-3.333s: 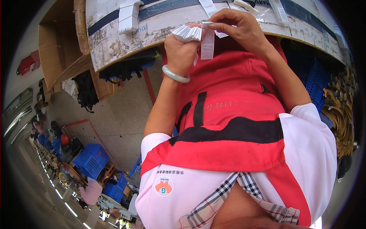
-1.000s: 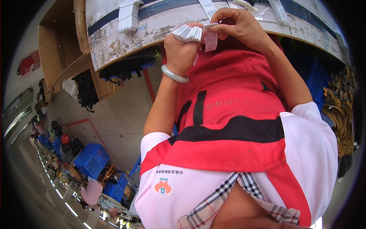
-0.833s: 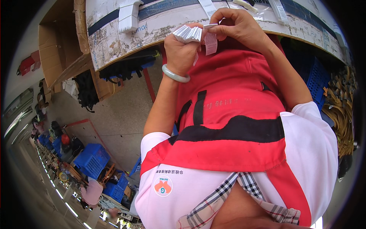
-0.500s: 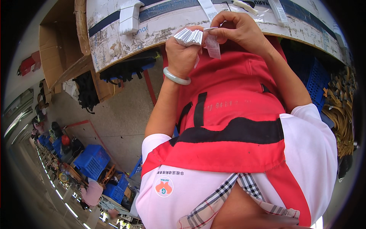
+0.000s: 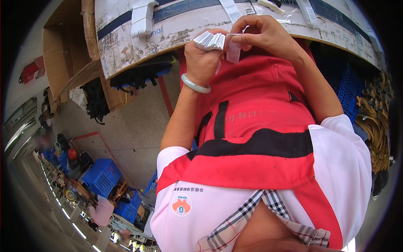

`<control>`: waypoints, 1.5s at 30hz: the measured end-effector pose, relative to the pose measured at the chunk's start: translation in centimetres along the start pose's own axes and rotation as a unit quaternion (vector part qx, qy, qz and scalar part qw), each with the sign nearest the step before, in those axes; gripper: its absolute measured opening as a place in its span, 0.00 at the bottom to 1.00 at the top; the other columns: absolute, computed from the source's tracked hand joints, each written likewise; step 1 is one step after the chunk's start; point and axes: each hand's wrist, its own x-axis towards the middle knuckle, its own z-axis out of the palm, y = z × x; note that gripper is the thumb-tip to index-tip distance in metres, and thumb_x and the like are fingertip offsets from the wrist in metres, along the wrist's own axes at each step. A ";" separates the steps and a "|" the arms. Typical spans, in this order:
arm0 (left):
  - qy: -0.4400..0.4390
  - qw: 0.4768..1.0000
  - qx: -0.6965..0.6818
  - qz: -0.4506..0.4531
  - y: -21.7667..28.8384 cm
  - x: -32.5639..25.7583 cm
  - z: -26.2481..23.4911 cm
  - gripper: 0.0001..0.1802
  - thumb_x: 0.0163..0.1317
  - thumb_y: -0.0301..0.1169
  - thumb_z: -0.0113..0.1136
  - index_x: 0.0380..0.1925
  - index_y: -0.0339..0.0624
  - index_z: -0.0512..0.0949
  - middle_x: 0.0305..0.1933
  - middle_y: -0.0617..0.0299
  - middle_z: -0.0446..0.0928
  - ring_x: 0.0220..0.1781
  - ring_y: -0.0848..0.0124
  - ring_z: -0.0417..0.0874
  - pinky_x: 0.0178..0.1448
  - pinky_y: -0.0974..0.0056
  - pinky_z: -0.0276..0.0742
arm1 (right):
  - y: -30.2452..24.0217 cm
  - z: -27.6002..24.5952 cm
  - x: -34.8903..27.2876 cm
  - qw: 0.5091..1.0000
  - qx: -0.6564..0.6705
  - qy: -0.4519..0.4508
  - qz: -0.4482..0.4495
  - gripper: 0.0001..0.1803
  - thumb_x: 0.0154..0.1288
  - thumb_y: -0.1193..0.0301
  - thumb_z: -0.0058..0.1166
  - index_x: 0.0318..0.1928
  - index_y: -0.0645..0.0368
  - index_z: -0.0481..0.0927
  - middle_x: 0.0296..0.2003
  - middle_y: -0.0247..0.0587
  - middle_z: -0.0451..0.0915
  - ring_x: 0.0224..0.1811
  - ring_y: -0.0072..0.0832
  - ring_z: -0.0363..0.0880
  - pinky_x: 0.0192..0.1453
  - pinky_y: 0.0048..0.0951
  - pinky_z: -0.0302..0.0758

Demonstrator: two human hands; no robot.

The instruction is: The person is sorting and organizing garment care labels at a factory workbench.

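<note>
head view: one label at the fingertips, the bunch gripped beside it

compared with half a second ago, both hands sit slightly lower in the frame, and the single label [image 5: 233, 52] now hangs shorter and straighter below the fingers, where it slanted out to the right. that suggests its fold or hold has been adjusted; the bunch looks much the same, so the handling seems centred on this one piece.

the hands number two. the left hand [image 5: 203, 63] is curled tightly round a bunch of white labels [image 5: 210, 40], their folded edges fanned upward. the right hand [image 5: 273, 35] pinches the top edge of the single label between thumb and forefinger, with no visible gap; whether left fingertips also touch it, i cannot tell. both hands are at the near edge of the tabletop [image 5: 176, 31], in front of the red apron [image 5: 252, 86].

counts: one single label, one bunch, its pieces too tightly packed to number. on the tabletop lie one white bundle [image 5: 142, 20] at left, one printed strip [image 5: 231, 10] beyond the right hand, one white stack [image 5: 307, 11] further right, and one pale slender object [image 5: 270, 6] between those two. one pale bracelet [image 5: 196, 84] circles the left wrist.
</note>
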 end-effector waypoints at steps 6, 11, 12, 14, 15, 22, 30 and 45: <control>-0.032 0.996 -0.043 -0.074 -0.6 -0.1 -0.2 0.07 0.62 0.25 0.65 0.40 0.35 0.82 0.27 0.63 0.80 0.25 0.79 0.78 0.27 0.75 0.71 | -0.8 -0.5 -0.3 0.998 -0.007 -0.021 0.057 0.08 0.66 0.70 0.60 0.36 0.63 0.80 0.28 0.32 0.77 0.27 0.15 0.74 0.33 0.14 0.72; 0.017 0.946 -0.262 -0.192 -1.4 -0.4 0.3 0.10 0.66 0.32 0.62 0.41 0.37 0.80 0.32 0.62 0.81 0.29 0.76 0.80 0.31 0.72 0.75 | -2.9 1.4 -0.7 0.995 0.048 -0.082 0.021 0.08 0.64 0.71 0.62 0.35 0.65 0.83 0.25 0.34 0.79 0.21 0.16 0.74 0.27 0.17 0.71; -0.027 0.939 -0.282 -0.193 -1.8 -0.4 0.1 0.17 0.66 0.40 0.62 0.43 0.36 0.78 0.33 0.60 0.81 0.32 0.73 0.82 0.36 0.70 0.79 | -2.2 1.7 -0.4 0.995 0.047 -0.081 0.021 0.08 0.64 0.71 0.62 0.35 0.65 0.83 0.25 0.34 0.79 0.21 0.16 0.74 0.27 0.17 0.71; -0.068 0.928 -0.307 -0.202 -1.4 -0.2 0.2 0.19 0.65 0.42 0.62 0.43 0.35 0.78 0.33 0.60 0.81 0.32 0.72 0.82 0.37 0.70 0.80 | -0.8 2.0 0.2 0.998 0.057 0.013 -0.004 0.08 0.65 0.72 0.60 0.38 0.65 0.83 0.25 0.33 0.79 0.22 0.16 0.75 0.28 0.18 0.73; -0.108 0.914 -0.330 -0.209 -1.2 -0.1 0.3 0.22 0.65 0.45 0.62 0.43 0.34 0.78 0.34 0.59 0.81 0.33 0.72 0.83 0.38 0.69 0.81 | -0.4 2.1 0.0 0.998 0.056 0.014 -0.003 0.08 0.65 0.72 0.60 0.38 0.65 0.83 0.25 0.33 0.79 0.22 0.16 0.75 0.28 0.18 0.73; -0.096 0.943 -0.245 -0.204 -2.3 -0.6 -0.5 0.14 0.64 0.36 0.65 0.41 0.37 0.77 0.32 0.62 0.79 0.31 0.73 0.79 0.35 0.71 0.76 | 2.2 2.7 -0.2 0.997 -0.020 0.067 -0.038 0.11 0.69 0.68 0.58 0.43 0.64 0.82 0.30 0.34 0.81 0.30 0.17 0.77 0.37 0.18 0.76; -0.091 0.952 -0.209 -0.205 -1.3 -0.8 -0.3 0.11 0.66 0.31 0.60 0.43 0.35 0.77 0.30 0.61 0.77 0.30 0.72 0.80 0.34 0.70 0.77 | -0.7 2.0 -0.7 0.975 -0.202 0.046 -0.076 0.14 0.66 0.66 0.60 0.47 0.61 0.83 0.34 0.35 0.80 0.37 0.21 0.77 0.44 0.22 0.75; -0.144 0.939 -0.143 -0.276 -1.1 -1.1 0.7 0.07 0.66 0.29 0.60 0.40 0.36 0.78 0.25 0.64 0.75 0.22 0.78 0.73 0.25 0.74 0.68 | 1.7 0.9 -0.2 0.974 -0.167 0.087 -0.125 0.08 0.64 0.70 0.61 0.37 0.63 0.83 0.31 0.38 0.81 0.34 0.27 0.81 0.40 0.27 0.76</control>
